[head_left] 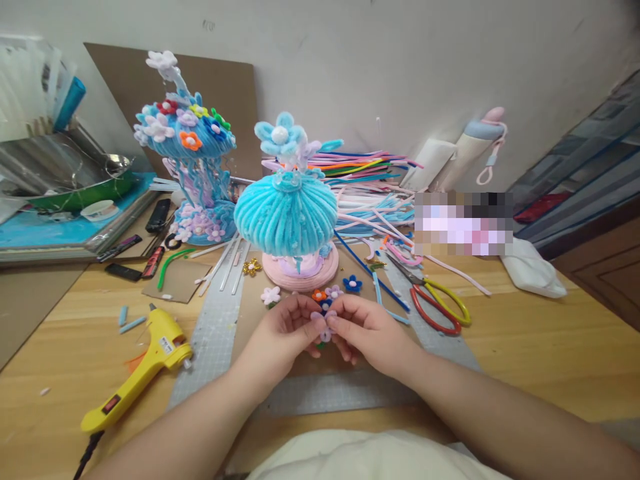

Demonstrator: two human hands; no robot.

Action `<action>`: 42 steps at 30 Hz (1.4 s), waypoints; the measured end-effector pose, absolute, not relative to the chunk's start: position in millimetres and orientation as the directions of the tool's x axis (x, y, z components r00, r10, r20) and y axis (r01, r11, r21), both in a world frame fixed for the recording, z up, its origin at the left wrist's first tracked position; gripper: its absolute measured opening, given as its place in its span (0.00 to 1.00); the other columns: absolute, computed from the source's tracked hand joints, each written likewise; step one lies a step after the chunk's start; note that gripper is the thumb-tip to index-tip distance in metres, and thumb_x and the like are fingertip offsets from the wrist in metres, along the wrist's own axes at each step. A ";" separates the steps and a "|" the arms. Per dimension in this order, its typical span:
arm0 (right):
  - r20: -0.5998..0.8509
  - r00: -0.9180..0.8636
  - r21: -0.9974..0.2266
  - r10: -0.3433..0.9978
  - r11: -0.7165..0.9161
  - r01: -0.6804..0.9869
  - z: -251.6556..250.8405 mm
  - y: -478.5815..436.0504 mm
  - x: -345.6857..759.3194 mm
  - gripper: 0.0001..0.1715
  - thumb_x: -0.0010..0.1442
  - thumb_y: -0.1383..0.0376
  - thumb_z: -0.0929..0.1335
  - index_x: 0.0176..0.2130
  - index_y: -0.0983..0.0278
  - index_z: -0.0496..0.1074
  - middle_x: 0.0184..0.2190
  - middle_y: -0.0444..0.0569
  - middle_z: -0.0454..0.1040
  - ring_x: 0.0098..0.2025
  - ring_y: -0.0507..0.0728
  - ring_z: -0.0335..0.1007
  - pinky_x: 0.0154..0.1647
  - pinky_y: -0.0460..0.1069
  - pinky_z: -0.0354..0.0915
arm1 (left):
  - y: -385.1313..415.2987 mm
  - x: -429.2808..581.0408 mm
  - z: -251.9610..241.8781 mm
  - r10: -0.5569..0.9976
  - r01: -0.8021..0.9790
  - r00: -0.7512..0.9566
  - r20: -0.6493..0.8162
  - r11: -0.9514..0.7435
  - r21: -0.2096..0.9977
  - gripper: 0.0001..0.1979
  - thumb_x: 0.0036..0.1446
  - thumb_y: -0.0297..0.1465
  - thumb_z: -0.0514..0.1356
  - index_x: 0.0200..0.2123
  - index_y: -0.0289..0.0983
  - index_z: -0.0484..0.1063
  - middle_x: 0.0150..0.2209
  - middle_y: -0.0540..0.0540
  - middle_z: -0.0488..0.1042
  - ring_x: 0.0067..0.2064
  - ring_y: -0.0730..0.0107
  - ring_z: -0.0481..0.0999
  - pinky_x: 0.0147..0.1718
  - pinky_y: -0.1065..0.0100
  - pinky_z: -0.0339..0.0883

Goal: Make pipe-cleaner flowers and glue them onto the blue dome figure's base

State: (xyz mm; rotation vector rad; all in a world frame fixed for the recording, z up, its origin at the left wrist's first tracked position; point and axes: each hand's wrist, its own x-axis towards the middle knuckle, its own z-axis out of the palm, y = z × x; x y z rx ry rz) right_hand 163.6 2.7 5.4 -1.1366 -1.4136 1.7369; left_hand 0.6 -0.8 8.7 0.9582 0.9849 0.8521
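Note:
Between my two hands is a small lilac pipe-cleaner flower [327, 331], pinched by thumbs and fingers from both sides. My left hand [287, 333] closes on its left petals, and my right hand [373, 333] grips its right ones. Just beyond my fingertips lie more pipe-cleaner flowers: a pale pink one [271, 295], an orange one [319, 295], a lilac one [334, 292] and a dark blue one [353, 283]. Behind them stands a turquoise pipe-cleaner dome [286, 213] on a round pink base [280, 273], topped by a light blue flower [280, 135].
A yellow glue gun [150, 367] lies at left, and scissors [440, 307] with red and yellow handles at right. A second flower-covered pipe-cleaner piece [185, 133] stands back left. Bundled pipe cleaners [370, 207] lie behind, before a bottle [467, 150]. A grey cutting mat [330, 397] lies underneath.

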 end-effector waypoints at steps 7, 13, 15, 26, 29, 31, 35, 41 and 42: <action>-0.214 -0.422 -0.976 0.881 -0.215 0.044 7.4 5.9 167.6 0.19 0.55 0.50 0.65 0.32 0.63 0.63 0.20 0.38 0.64 0.16 0.47 0.60 0.13 0.41 0.55 | -0.5 -1.1 7.1 0.893 -0.193 0.327 -0.308 0.383 0.903 0.14 0.43 0.35 0.68 0.28 0.34 0.68 0.26 0.50 0.72 0.27 0.75 0.71 0.26 0.73 0.67; -0.145 -0.468 -0.974 0.872 -0.041 0.225 5.8 1.8 167.9 0.12 0.61 0.59 0.63 0.29 0.64 0.65 0.18 0.39 0.63 0.18 0.47 0.58 0.17 0.41 0.55 | 0.4 -1.4 2.7 0.864 -0.180 0.353 -0.358 0.438 0.881 0.15 0.42 0.37 0.69 0.29 0.33 0.70 0.24 0.50 0.73 0.27 0.75 0.72 0.27 0.72 0.68; -0.117 -0.498 -0.969 0.859 0.012 0.249 7.1 0.8 168.2 0.11 0.61 0.61 0.62 0.30 0.64 0.66 0.20 0.40 0.64 0.19 0.47 0.59 0.18 0.42 0.56 | -0.2 -1.4 2.9 0.863 -0.189 0.351 -0.363 0.445 0.875 0.15 0.41 0.36 0.69 0.28 0.33 0.70 0.23 0.50 0.72 0.26 0.75 0.72 0.27 0.72 0.69; -0.171 -0.404 -0.983 0.899 -0.181 0.015 5.3 -0.8 159.9 0.12 0.57 0.61 0.64 0.25 0.64 0.63 0.16 0.38 0.63 0.15 0.45 0.55 0.15 0.41 0.49 | -3.3 4.8 7.3 0.886 -0.313 0.320 -0.334 0.432 0.846 0.15 0.43 0.36 0.69 0.30 0.33 0.69 0.23 0.51 0.71 0.25 0.76 0.71 0.27 0.72 0.69; -0.283 -0.388 -0.941 0.877 -0.331 -0.064 7.9 -0.2 157.1 0.11 0.54 0.61 0.65 0.25 0.64 0.63 0.15 0.37 0.63 0.12 0.44 0.52 0.12 0.41 0.46 | -3.1 5.5 7.1 0.925 -0.251 0.280 -0.257 0.329 0.911 0.14 0.44 0.36 0.68 0.28 0.33 0.69 0.23 0.52 0.71 0.24 0.76 0.71 0.27 0.72 0.68; -0.343 -0.395 -0.907 0.853 -0.409 -0.096 7.8 0.8 157.0 0.10 0.53 0.60 0.65 0.25 0.64 0.62 0.15 0.37 0.63 0.11 0.44 0.50 0.11 0.41 0.44 | -2.5 4.9 7.1 0.944 -0.193 0.258 -0.208 0.261 0.946 0.13 0.44 0.35 0.68 0.28 0.33 0.70 0.23 0.52 0.72 0.24 0.77 0.71 0.27 0.73 0.68; -0.258 -0.448 -0.960 0.856 -0.280 0.018 4.7 2.6 161.4 0.10 0.56 0.60 0.64 0.27 0.64 0.63 0.17 0.38 0.63 0.14 0.45 0.54 0.13 0.41 0.49 | 0.0 1.6 5.7 0.918 -0.190 0.286 -0.276 0.337 0.922 0.15 0.42 0.36 0.69 0.28 0.33 0.70 0.23 0.51 0.73 0.24 0.76 0.72 0.26 0.72 0.68; 0.099 -0.516 -0.925 0.851 0.270 0.266 5.8 0.9 171.8 0.05 0.58 0.67 0.63 0.37 0.63 0.66 0.30 0.46 0.70 0.28 0.50 0.64 0.27 0.44 0.61 | 0.3 -1.6 7.1 0.848 -0.276 0.344 -0.404 0.502 0.820 0.14 0.42 0.34 0.69 0.28 0.32 0.71 0.23 0.49 0.75 0.23 0.78 0.71 0.23 0.75 0.67; 0.128 -0.525 -0.897 0.842 0.324 0.301 6.8 0.6 173.0 0.06 0.58 0.67 0.63 0.38 0.63 0.67 0.30 0.46 0.70 0.29 0.50 0.65 0.28 0.45 0.62 | -0.3 -2.0 7.8 0.837 -0.294 0.358 -0.414 0.521 0.801 0.13 0.43 0.34 0.69 0.28 0.32 0.71 0.24 0.49 0.75 0.23 0.78 0.71 0.23 0.75 0.68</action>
